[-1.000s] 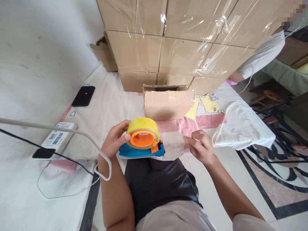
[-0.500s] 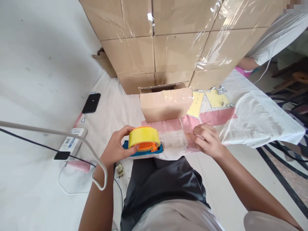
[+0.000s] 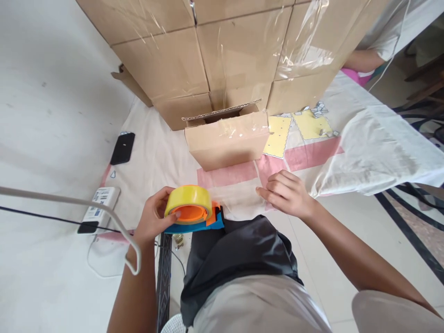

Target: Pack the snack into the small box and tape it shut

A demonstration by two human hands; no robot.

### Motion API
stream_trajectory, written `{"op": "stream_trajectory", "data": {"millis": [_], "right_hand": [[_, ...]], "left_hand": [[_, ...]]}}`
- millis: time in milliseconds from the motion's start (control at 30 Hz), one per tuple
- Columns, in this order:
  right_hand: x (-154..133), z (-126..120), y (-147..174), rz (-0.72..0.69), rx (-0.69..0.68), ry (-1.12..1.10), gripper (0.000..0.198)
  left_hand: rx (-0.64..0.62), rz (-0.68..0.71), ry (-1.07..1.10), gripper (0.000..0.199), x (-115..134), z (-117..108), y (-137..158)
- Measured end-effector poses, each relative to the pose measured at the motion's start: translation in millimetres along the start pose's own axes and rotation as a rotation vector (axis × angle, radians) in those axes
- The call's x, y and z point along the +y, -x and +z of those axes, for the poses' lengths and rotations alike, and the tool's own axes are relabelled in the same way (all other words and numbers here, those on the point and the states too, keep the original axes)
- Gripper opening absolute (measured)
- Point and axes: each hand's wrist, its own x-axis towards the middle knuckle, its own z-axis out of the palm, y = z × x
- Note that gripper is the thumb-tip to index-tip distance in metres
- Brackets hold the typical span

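Note:
My left hand (image 3: 155, 215) grips a tape dispenser (image 3: 215, 218) with a blue base and orange parts, at the table's front edge. A wide yellow roll of tape (image 3: 189, 196) sits on it, and my thumb presses at the roll's orange core. To the right, my right hand (image 3: 285, 193) hovers over the cloth's near edge with its fingers curled; whether anything is between them is hidden. Beyond both hands stands a small cardboard box (image 3: 227, 141), its top open and a strip of clear tape on its front face.
Stacked cartons (image 3: 239, 51) wrapped in clear film rise behind the box. A black phone (image 3: 122, 148) and a white power strip (image 3: 99, 208) lie at left, with a grey cable (image 3: 104, 210) crossing nearby. Another person's arm (image 3: 364, 60) shows at the upper right.
The tape dispenser has shifted left and tipped, so more of its orange end shows. My right hand has moved slightly left. The whole view has shifted a little.

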Motion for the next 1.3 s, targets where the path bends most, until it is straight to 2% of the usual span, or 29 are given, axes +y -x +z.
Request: {"op": "stream_trajectory", "data": {"millis": [233, 300, 400, 500, 633, 733, 833, 900, 1033, 1100, 1167, 1233, 1300], "right_hand": [[17.6, -0.9, 21.8, 0.026, -0.003, 0.106, 0.016], [18.4, 4.9, 25.5, 0.039, 0.021, 0.097, 0.016], [12.3, 17.1, 26.8, 0.066, 0.053, 0.059, 0.015], [1.1, 27.2, 26.3, 0.042, -0.018, 0.037, 0.016], [-9.8, 29.5, 28.4, 0.127, -0.085, -0.023, 0.01], [-11.7, 25.5, 31.3, 0.18, -0.218, -0.093, 0.032], [-9.8, 21.6, 34.6, 0.198, -0.366, -0.137, 0.054], [-6.3, 19.0, 37.8, 0.213, -0.418, -0.162, 0.063], [7.1, 11.1, 42.7, 0.283, -0.482, -0.237, 0.07], [14.8, 7.3, 37.6, 0.402, -0.41, -0.369, 0.076], [20.3, 7.6, 22.9, 0.551, -0.277, -0.67, 0.084], [21.5, 14.5, -0.6, 0.636, -0.229, -1.081, 0.087], [17.4, 27.3, -28.1, 0.639, -0.305, -1.405, 0.08]], "left_hand": [[0.187, 0.044, 0.123, 0.044, -27.1, -27.6, -2.4], [0.239, 0.045, 0.171, 0.043, -31.7, -24.6, -6.9], [0.387, 0.059, 0.29, 0.036, -37.1, -12.1, -18.0], [0.511, 0.097, 0.363, 0.032, -42.6, -1.3, -32.3], [0.494, 0.141, 0.337, 0.039, -45.1, 3.4, -45.6], [0.483, 0.142, 0.358, 0.041, -40.2, 6.4, -47.0], [0.406, 0.122, 0.379, 0.045, -33.2, 9.9, -44.8], [0.38, 0.132, 0.395, 0.046, -29.7, 10.5, -43.3], [0.449, 0.19, 0.462, 0.046, -26.7, 6.9, -39.8], [0.472, 0.203, 0.485, 0.043, -25.6, 6.0, -38.2], [0.42, 0.209, 0.487, 0.043, -23.2, 9.1, -38.7], [0.288, 0.211, 0.479, 0.048, -18.2, 17.3, -42.9], [0.129, 0.205, 0.469, 0.056, -10.2, 28.8, -50.9]]}}
